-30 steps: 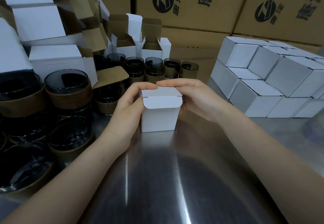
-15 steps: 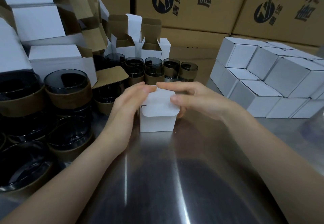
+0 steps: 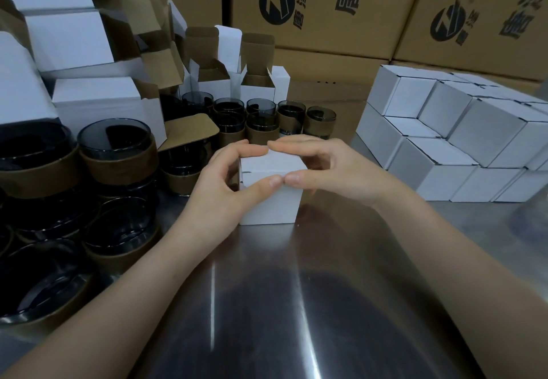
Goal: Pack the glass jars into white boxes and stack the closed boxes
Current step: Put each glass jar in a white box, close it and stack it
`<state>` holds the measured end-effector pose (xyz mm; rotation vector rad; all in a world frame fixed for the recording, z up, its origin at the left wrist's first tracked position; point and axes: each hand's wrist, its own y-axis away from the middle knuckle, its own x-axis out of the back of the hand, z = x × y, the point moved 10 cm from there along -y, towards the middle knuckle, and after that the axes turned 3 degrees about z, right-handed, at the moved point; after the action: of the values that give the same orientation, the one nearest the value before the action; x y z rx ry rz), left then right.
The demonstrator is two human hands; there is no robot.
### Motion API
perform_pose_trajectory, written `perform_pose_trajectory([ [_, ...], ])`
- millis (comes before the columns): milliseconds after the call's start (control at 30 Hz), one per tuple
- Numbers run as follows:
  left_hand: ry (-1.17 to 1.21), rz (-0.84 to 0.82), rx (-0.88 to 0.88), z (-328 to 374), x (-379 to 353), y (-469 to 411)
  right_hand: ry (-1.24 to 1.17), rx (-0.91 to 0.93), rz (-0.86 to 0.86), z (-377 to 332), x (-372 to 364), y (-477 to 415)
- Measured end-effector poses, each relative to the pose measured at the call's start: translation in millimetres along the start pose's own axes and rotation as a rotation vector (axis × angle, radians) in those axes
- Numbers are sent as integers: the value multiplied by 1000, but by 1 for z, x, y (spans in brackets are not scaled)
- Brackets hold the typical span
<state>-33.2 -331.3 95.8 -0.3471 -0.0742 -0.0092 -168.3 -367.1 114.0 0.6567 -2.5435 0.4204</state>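
L hand, R hand grip white box | contents hidden (lid shut)

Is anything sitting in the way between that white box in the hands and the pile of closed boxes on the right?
Nothing visible. The left hand and right hand hold the white box; only bare steel table lies between it and the stack of closed boxes.

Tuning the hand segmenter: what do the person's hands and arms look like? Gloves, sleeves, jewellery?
Bare left hand and right hand: no gloves, rings or watch. The left forearm and right forearm are uncovered to the frame edge; no sleeves in view.
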Motion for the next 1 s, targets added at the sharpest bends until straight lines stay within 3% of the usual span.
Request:
perform_pose_trajectory([
  [233,137,11,-14,6,-2,-1,-14,21,45,-5,0,-1],
  [1000,105,35,55,-1,0,0,-34,-16,8,-3,-1,1],
])
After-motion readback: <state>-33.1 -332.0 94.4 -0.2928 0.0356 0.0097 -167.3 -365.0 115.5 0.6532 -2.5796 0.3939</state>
